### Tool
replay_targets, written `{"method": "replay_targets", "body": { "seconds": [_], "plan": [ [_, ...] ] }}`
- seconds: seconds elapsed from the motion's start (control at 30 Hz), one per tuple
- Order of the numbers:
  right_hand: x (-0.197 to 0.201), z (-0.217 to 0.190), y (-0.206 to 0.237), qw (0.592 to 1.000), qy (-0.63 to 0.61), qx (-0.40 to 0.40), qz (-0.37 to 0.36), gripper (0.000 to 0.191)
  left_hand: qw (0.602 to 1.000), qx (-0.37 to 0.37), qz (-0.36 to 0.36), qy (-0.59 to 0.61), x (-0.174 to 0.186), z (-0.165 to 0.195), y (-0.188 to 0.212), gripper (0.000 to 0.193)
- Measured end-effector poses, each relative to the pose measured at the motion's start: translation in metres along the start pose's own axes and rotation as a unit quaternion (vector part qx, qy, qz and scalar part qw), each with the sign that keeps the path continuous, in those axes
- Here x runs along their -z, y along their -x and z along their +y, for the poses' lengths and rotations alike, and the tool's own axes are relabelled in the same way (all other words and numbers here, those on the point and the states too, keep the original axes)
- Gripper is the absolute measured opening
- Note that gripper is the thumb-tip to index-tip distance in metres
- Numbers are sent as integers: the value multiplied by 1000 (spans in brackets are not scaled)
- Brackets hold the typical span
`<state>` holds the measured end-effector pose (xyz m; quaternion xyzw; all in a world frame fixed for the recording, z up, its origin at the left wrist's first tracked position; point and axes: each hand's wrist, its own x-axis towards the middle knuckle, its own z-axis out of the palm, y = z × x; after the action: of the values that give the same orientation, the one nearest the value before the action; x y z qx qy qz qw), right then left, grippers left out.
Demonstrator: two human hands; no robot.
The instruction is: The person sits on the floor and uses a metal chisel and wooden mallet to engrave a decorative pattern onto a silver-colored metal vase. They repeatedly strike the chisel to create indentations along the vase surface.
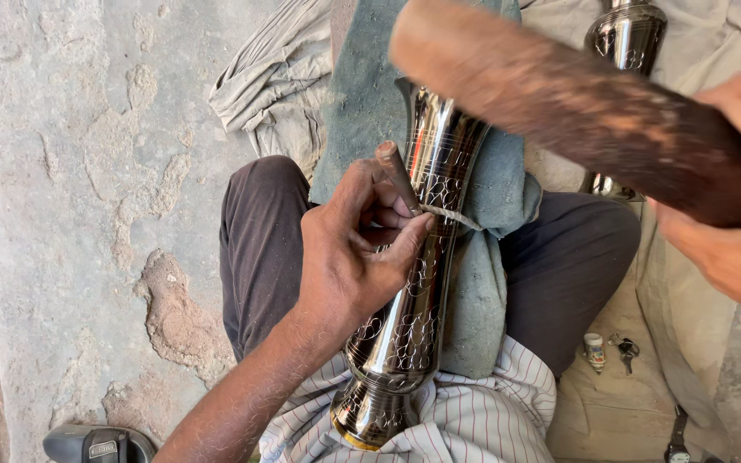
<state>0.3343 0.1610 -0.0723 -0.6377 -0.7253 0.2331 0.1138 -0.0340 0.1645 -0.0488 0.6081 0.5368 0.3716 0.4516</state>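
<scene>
Cracked concrete floor surrounds a seated person whose left hand (349, 249) pinches a small chisel (398, 174) against 1 engraved metal vase (413, 266), right hand (731, 189) gripping a wooden mallet (576, 107).

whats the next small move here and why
Probably bring the wooden mallet down onto the chisel. The left hand holds the chisel tip against the engraved metal vase, and the right hand has the mallet raised above it.

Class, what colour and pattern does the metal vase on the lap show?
Dark, shiny metal vase with pale engraved scrollwork; head view.
</scene>
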Motion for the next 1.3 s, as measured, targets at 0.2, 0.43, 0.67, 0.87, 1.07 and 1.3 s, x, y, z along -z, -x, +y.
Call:
{"method": "replay_targets", "body": {
  "seconds": [0.2,0.43,0.67,0.87,1.07,1.3],
  "plan": [
    [27,-91,-32,994,-104,21,37,30,999,-39,11,-10,-4,0,0,28],
    [34,-107,-80,980,145,98,-95,51,999,-28,-23,-32,5,15,-6,33],
    [8,-59,-72,996,37,53,-66,41,988,-14,-131,-81,11,31,-29,41],
    [-13,-7,-21,995,-75,-51,-48,34,970,-84,-182,-136,10,38,-43,40],
    [-43,62,35,973,-155,-160,-52,29,951,-68,-246,-175,5,37,-51,41],
    [-45,43,65,960,-189,-198,-62,25,929,-78,-285,-224,-3,45,-54,39]
  ]
}}
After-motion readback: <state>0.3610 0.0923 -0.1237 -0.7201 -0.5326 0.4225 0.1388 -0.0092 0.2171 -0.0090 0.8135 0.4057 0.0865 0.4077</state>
